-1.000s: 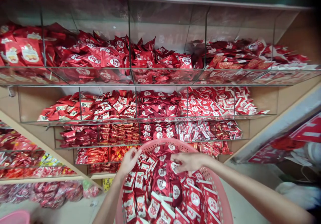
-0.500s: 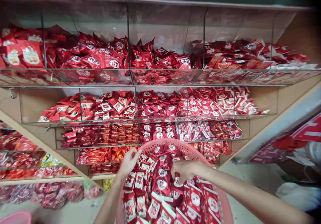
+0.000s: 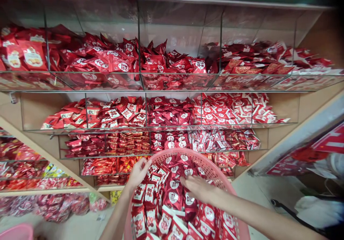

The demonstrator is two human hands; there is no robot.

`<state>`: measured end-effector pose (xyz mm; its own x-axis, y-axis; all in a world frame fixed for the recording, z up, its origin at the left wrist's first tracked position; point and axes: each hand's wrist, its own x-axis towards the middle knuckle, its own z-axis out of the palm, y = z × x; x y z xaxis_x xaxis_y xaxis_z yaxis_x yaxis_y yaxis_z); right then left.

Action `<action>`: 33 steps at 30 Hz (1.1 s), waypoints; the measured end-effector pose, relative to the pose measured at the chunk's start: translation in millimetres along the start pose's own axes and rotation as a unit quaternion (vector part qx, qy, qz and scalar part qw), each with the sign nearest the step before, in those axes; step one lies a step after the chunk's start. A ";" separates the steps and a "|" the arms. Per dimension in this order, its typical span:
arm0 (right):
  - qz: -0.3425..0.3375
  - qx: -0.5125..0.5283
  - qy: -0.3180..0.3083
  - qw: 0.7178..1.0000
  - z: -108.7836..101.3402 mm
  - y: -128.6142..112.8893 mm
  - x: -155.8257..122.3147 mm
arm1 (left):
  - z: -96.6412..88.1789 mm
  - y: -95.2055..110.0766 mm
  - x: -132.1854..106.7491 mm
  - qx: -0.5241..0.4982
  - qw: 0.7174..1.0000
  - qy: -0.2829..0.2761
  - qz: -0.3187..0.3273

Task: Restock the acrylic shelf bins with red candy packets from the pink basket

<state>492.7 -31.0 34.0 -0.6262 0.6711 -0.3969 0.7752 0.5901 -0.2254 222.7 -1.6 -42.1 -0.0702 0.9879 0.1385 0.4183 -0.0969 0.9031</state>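
A pink plastic basket (image 3: 212, 166) full of red and white snack packets (image 3: 172, 197) sits low in the middle of the view. My left hand (image 3: 139, 172) grips the basket's left rim with curled fingers. My right hand (image 3: 198, 188) lies on top of the packets inside the basket, fingers stretched out and pointing left, holding nothing I can see.
Tiered clear acrylic bins (image 3: 172, 80) packed with red snack packets fill the wall ahead. A wooden shelf edge (image 3: 45, 154) slants at the left with more sweets below. A red sign (image 3: 325, 143) and white bag (image 3: 317, 209) are at right. A pink tub (image 3: 16, 231) shows at the bottom left.
My right hand dropped from above the packets, dug into them with fingers curled, then flattened out on top of the pile. My left hand stayed on the rim.
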 end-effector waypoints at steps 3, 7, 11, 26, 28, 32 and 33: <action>-0.008 -0.020 0.032 0.999 10.4 -2.0 -0.7 | -0.5 0.3 -0.1 0.001 1.000 0.000 -0.005; 0.010 -0.034 0.047 0.998 20.2 1.8 1.0 | -1.1 -0.1 0.0 0.008 1.000 -0.007 -0.010; 0.036 -0.023 0.056 0.997 27.2 9.3 0.8 | -0.8 -2.0 0.3 0.020 1.000 0.000 -0.002; -0.052 0.034 0.322 0.945 -96.9 4.7 -1.5 | -0.8 -4.5 0.9 0.026 1.000 -0.005 0.003; -0.038 0.036 0.379 0.924 -129.1 8.4 9.5 | -1.0 -4.9 1.1 0.029 1.000 -0.006 0.004; 0.082 0.024 0.401 0.912 -177.6 18.2 40.5 | -0.2 -9.5 2.0 0.025 1.000 -0.007 0.009; 0.116 0.022 0.385 0.915 -185.9 19.4 48.7 | 0.2 -11.4 2.3 0.024 1.000 -0.007 0.009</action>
<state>461.8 96.6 175.7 -0.3035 0.9036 0.3023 0.8873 0.3836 -0.2561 218.0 1.8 -52.2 -0.0501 0.9876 0.1490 0.4631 -0.1092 0.8796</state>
